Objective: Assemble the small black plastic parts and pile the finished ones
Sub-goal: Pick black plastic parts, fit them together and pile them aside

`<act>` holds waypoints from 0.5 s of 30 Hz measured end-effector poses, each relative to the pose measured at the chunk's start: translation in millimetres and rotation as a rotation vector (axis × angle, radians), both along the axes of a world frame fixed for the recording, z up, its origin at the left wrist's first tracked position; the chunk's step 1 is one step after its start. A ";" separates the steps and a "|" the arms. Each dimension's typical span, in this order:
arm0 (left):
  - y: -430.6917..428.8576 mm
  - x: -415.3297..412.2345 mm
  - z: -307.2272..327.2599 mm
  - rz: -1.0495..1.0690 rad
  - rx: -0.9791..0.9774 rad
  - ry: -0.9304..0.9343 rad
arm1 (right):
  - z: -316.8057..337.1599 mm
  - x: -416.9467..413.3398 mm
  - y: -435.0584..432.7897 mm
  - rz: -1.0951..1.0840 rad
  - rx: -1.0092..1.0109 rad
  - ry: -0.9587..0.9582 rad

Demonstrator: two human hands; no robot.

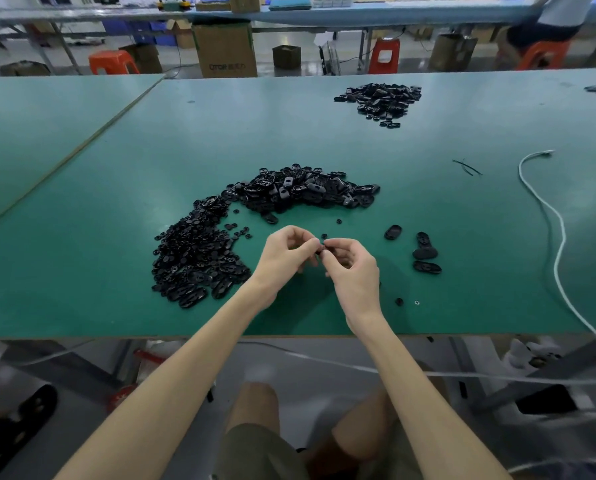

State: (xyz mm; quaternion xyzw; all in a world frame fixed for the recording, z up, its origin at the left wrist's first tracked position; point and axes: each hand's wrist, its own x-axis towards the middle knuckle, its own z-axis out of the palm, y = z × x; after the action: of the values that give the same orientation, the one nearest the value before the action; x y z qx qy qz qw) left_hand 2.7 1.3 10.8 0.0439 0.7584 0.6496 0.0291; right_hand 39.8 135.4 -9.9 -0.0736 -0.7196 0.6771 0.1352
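Observation:
My left hand (284,256) and my right hand (350,268) meet fingertip to fingertip above the green table (462,220), pinching a small black plastic part (321,247) between them; most of it is hidden by the fingers. A big heap of black oval parts (303,190) lies just beyond my hands. A second heap of smaller black parts (196,258) spreads to the left of my left hand. Several single oval parts (424,254) lie to the right of my right hand.
Another pile of black parts (381,98) sits at the far side of the table. A white cable (559,237) runs down the right side. Tiny loose rings (399,301) lie near the front edge. Cardboard boxes (225,50) and orange stools (113,62) stand behind the table.

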 end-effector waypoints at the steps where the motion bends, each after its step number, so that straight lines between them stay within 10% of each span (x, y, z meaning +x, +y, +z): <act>1: 0.1 1.3 -2.9 0.013 0.024 0.007 | -0.2 -0.5 -0.2 0.004 0.007 -0.004; 15: 1.4 5.9 -12.0 0.073 0.001 0.176 | -0.6 0.4 1.1 0.023 0.018 0.012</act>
State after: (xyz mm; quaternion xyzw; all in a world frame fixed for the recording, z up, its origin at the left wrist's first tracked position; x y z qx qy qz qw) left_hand 8.5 2.7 -1.2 0.0730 0.7587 0.6444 -0.0616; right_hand 40.2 136.5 -10.5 -0.0601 -0.7257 0.6725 0.1324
